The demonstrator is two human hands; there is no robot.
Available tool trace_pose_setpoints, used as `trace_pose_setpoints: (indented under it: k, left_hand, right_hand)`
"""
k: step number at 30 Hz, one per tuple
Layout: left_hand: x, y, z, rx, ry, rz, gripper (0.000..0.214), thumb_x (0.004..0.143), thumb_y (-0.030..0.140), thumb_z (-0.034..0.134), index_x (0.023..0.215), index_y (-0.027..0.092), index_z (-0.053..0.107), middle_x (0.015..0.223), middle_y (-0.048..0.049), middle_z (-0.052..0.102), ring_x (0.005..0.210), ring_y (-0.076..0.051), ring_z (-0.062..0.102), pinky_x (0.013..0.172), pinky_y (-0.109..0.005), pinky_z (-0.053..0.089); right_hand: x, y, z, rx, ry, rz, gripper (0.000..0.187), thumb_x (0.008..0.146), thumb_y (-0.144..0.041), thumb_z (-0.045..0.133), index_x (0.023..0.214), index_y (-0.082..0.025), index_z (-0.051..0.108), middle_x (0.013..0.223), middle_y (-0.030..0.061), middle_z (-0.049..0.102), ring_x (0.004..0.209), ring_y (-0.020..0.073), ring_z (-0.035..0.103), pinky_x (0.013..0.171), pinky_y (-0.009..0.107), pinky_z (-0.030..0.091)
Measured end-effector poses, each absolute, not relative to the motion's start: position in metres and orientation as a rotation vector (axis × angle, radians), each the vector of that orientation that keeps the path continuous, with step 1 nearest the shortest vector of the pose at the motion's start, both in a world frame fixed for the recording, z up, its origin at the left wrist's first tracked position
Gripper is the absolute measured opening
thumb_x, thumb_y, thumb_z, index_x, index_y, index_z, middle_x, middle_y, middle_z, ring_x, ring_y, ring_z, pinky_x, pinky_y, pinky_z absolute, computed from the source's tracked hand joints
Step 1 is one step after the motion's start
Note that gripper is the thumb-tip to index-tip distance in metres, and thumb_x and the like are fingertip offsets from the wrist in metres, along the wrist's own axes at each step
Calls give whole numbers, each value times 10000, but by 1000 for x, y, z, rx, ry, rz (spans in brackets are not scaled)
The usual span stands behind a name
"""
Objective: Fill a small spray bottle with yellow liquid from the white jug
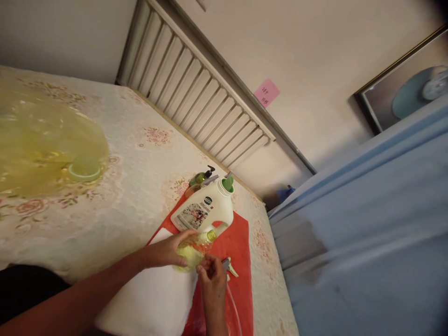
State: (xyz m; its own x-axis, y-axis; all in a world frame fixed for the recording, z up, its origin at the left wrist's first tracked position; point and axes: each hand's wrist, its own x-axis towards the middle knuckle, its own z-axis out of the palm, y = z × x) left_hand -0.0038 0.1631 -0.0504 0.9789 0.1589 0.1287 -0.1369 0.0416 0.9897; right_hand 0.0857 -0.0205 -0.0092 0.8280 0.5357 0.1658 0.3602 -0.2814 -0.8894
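My left hand [170, 250] is wrapped round a small clear bottle [196, 249] with a yellow-green tint, its neck tilted up to the right. Fingers curled in a pinch, my right hand [214, 280] is close to the bottle's lower side; what sits in the pinch is hidden. Just beyond those fingers lies a spray trigger head [230, 267], and a thin clear tube [234, 303] curves below it. Behind the bottle a large white detergent jug [203, 207] with a picture label and handle has its cap off, showing a green inside at the mouth.
A red sheet [243, 242] and a white cloth-like piece [154, 298] lie on the floral tablecloth [136, 200]. Behind the jug is a green pump bottle [199, 178]. A big yellow translucent container [45, 135] is at left. A radiator [196, 84] and blue curtain [350, 224] border the table.
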Motion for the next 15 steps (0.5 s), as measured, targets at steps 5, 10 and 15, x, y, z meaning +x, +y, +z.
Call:
trace_pose_setpoints:
  k: [5,10,15]
  left_hand:
    - [-2,162,-55,1527,43,228,931,639,283,788,1458,243,348,1457,-79,516,1331,-328,479,1062,-393,438]
    - [-1,160,-55,1535,55,267,964,595,251,816,1441,243,354,1419,-87,546,1309,-334,497,1047,-402,451]
    - [-3,161,-53,1526,111,282,911,635,277,782,1438,225,355,1415,-101,548,1288,-331,521,1055,-422,447]
  right_hand:
    - [86,-19,-12,-1904,-658,194,223,659,-236,680,875,-179,684,717,8,663,675,185,628,653,290,525]
    - [84,-16,-11,-1911,-708,214,174,675,-226,675,845,-188,682,700,-4,655,658,173,624,633,272,521]
    - [115,-17,0,-1927,-803,98,176,719,-298,687,843,-173,703,701,15,697,647,184,645,623,282,528]
